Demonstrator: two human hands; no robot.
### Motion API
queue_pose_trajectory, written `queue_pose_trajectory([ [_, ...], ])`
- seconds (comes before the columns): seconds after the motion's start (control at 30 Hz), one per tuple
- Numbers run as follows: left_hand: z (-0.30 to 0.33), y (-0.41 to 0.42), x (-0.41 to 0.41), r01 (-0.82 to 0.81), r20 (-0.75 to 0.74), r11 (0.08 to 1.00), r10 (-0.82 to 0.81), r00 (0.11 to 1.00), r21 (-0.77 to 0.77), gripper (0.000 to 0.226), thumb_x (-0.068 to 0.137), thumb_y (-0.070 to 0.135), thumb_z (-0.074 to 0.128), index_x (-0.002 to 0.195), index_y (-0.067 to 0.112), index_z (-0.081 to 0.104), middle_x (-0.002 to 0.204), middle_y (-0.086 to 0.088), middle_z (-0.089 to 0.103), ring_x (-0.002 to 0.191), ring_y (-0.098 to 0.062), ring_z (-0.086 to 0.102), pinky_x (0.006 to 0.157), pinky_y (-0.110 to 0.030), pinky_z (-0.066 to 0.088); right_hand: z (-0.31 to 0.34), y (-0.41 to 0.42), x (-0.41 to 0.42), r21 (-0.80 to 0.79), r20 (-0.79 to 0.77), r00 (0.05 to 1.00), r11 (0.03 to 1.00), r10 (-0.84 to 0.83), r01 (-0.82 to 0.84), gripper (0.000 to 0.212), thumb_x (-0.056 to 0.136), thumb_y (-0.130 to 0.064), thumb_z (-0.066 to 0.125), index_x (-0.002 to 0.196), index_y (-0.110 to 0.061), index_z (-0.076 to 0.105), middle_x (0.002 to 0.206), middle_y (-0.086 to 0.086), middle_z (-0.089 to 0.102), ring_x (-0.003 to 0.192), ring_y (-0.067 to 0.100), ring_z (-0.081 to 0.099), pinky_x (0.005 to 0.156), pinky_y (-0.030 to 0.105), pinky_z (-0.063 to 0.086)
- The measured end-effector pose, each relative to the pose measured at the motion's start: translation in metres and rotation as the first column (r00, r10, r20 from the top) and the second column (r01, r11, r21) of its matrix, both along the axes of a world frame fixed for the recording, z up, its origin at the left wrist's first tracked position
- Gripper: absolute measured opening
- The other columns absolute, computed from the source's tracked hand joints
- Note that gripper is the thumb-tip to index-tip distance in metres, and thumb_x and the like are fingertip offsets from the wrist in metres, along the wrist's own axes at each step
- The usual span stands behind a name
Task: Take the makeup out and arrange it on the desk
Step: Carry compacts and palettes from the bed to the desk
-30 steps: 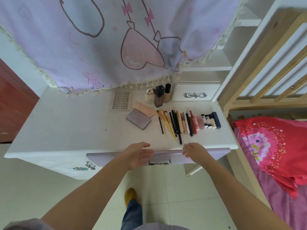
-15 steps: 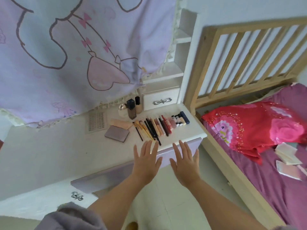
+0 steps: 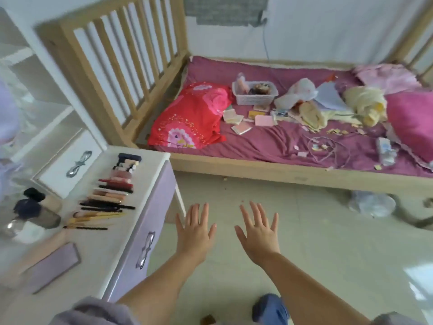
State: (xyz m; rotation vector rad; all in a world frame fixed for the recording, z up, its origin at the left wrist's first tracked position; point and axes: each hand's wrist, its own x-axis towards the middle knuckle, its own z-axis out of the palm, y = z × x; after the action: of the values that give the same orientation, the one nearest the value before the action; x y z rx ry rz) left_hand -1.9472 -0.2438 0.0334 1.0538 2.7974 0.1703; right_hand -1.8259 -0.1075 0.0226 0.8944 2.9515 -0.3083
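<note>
Makeup (image 3: pixel 106 195) in neat row on desk (image 3: pixel 121 235), pencils, brushes, tubes

No legible text, perhaps owing to blur, on the makeup (image 3: pixel 110 193) or elsewhere

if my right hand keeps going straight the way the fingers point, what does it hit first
Probably the wooden side rail of the bed. The right hand is open over bare floor, fingers pointing toward it, with nothing visibly between. Depth is unclear, so it could pass above the rail.
</note>
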Motion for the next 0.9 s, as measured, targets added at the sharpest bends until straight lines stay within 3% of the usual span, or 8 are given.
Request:
queue_pose_trajectory([
  [0.07, 0.004, 0.018, 0.027, 0.169, -0.013, 0.984, -0.17, 0.985, -0.056, 0.058, 0.096, 0.045, 0.024, 0.148, 0.02, 0.022, 0.149, -0.01, 0.032, 0.139, -0.023, 0.03, 0.11, -0.06, 0.019, 0.001, 0.003, 0.045, -0.006, 0.042, 0.988, 0.988, -0.151, 0.152, 0.094, 0.072, -0.065, -0.034, 0.151, -0.03, 0.003, 0.16, 0.002, 0.004, 0.147, 0.023, -0.001, 0.113, 0.058, -0.006],
  [0.13, 0.004, 0.035, 0.059, 0.326, 0.053, 0.94, -0.322, 0.945, -0.098, 0.064, 0.093, 0.053, 0.006, 0.15, 0.025, 0.003, 0.156, -0.005, 0.013, 0.145, -0.02, 0.009, 0.113, -0.055, 0.002, 0.003, -0.002, 0.094, -0.037, 0.07, 0.948, 0.949, -0.309, 0.312, 0.089, 0.073, -0.066, -0.027, 0.151, -0.031, 0.0, 0.16, 0.001, 0.001, 0.147, 0.022, -0.004, 0.112, 0.057, -0.008],
  [0.3, 0.001, 0.071, 0.164, 0.605, 0.066, 0.789, -0.602, 0.796, -0.104, 0.087, 0.068, 0.055, -0.022, 0.149, 0.03, -0.004, 0.157, -0.004, 0.008, 0.145, -0.019, 0.005, 0.112, -0.056, -0.004, 0.001, -0.026, 0.223, -0.086, 0.078, 0.764, 0.759, -0.641, 0.645, 0.086, 0.072, -0.062, -0.017, 0.151, -0.031, 0.0, 0.16, 0.0, -0.002, 0.147, 0.02, -0.007, 0.114, 0.058, -0.007],
  [0.47, 0.0, 0.081, 0.303, 0.787, 0.12, 0.602, -0.779, 0.616, -0.133, 0.085, 0.069, 0.055, -0.02, 0.149, 0.032, -0.004, 0.157, -0.003, 0.007, 0.145, -0.018, 0.001, 0.112, -0.055, -0.007, -0.005, -0.071, 0.363, -0.106, 0.133, 0.546, 0.535, -0.828, 0.838, 0.088, 0.068, -0.062, -0.019, 0.15, -0.034, -0.005, 0.16, -0.002, -0.007, 0.147, 0.019, -0.011, 0.113, 0.059, -0.007],
  [0.57, -0.007, 0.07, 0.398, 0.853, 0.151, 0.503, -0.84, 0.521, -0.14, 0.067, 0.086, 0.055, -0.004, 0.149, 0.031, -0.003, 0.157, -0.002, 0.007, 0.145, -0.017, 0.002, 0.113, -0.055, -0.007, -0.01, -0.11, 0.455, -0.092, 0.181, 0.429, 0.419, -0.885, 0.903, 0.089, 0.066, -0.062, -0.022, 0.149, -0.034, -0.007, 0.16, -0.002, -0.01, 0.146, 0.019, -0.012, 0.113, 0.059, -0.006],
  [0.67, -0.01, 0.05, 0.495, 0.921, 0.159, 0.358, -0.911, 0.38, -0.151, 0.082, 0.072, 0.055, -0.018, 0.149, 0.031, -0.004, 0.157, 0.0, 0.006, 0.145, -0.015, 0.001, 0.113, -0.056, -0.006, -0.013, -0.15, 0.547, -0.081, 0.209, 0.31, 0.299, -0.928, 0.951, 0.097, 0.062, -0.068, -0.029, 0.15, -0.034, -0.006, 0.16, -0.001, -0.01, 0.147, 0.019, -0.011, 0.113, 0.06, -0.005],
  [0.73, -0.01, 0.041, 0.557, 0.952, 0.165, 0.267, -0.943, 0.29, -0.148, 0.087, 0.067, 0.054, -0.021, 0.149, 0.03, -0.005, 0.158, 0.0, 0.004, 0.145, -0.015, 0.001, 0.112, -0.056, -0.007, -0.013, -0.174, 0.602, -0.083, 0.215, 0.236, 0.223, -0.948, 0.971, 0.094, 0.064, -0.064, -0.022, 0.15, -0.033, -0.002, 0.16, -0.001, -0.007, 0.147, 0.02, -0.009, 0.112, 0.06, -0.006],
  [0.9, -0.001, 0.032, 0.685, 0.989, 0.17, 0.078, -0.981, 0.098, -0.123, 0.058, 0.099, 0.047, 0.015, 0.149, 0.027, -0.005, 0.158, -0.002, 0.002, 0.145, -0.018, 0.001, 0.113, -0.055, -0.008, -0.004, -0.211, 0.708, -0.084, 0.167, 0.054, 0.04, -0.984, 0.996, 0.091, 0.067, -0.06, -0.016, 0.151, -0.032, 0.005, 0.16, 0.0, -0.001, 0.147, 0.02, -0.004, 0.112, 0.059, -0.007],
])
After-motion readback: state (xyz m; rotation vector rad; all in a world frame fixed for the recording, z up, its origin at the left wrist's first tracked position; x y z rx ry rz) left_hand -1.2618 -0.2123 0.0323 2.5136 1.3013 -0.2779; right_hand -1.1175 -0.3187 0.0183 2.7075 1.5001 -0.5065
